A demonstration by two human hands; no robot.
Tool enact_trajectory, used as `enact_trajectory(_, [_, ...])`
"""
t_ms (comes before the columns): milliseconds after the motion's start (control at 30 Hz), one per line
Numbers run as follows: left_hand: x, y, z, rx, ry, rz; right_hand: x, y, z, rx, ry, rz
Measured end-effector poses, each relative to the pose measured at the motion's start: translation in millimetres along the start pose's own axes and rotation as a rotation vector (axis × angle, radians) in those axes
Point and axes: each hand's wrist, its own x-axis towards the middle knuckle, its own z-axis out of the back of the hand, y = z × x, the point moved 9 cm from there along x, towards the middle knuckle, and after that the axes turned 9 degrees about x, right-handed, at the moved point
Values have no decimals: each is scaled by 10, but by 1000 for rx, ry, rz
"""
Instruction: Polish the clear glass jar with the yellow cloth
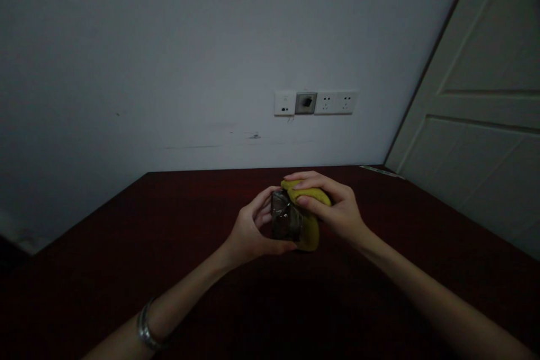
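Observation:
Both my hands meet over the middle of a dark red table (169,247). My left hand (253,230) curls around a small dark glossy object (286,220), thumb under it and fingers behind; I cannot make out what the object is. My right hand (333,208) presses a yellow cloth (310,230) against the right side and top of that object, fingers closed over the cloth. A silver bracelet (145,329) sits on my left wrist.
A pale wall stands behind the table, with a row of white sockets and a grey switch (314,102). A white panelled door (485,112) stands at the right. The room is dim.

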Motion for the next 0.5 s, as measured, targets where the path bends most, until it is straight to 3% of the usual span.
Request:
enact_trajectory(200, [1, 46, 25, -42, -30, 39, -17, 229, -67, -139, 31, 139])
enact_trajectory(500, [4, -217, 6, 96, 35, -69, -14, 77, 26, -103, -77, 15])
